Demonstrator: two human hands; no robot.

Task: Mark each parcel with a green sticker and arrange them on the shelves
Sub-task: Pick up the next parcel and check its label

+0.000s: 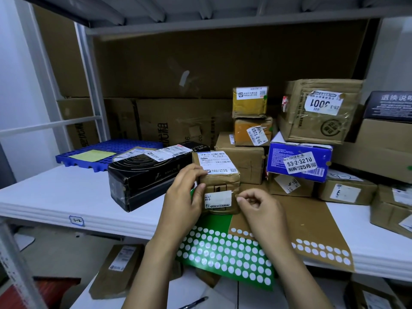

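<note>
Brown-taped parcel (pixel 219 184) stands near the shelf's (pixel 66 197) front edge, steadied by the left hand (pixel 186 192), its grip wrapped around the parcel's left side so the front face stays still. Right hand (pixel 256 202), fingertips pinched together just beside the parcel's right edge, probably carries a sticker (too small to tell). Below lies the green sticker sheet (pixel 225 248), mostly peeled. Black box (pixel 151 172) crowds the left; stacked parcels (pixel 298 139) fill the shelf behind and right.
</note>
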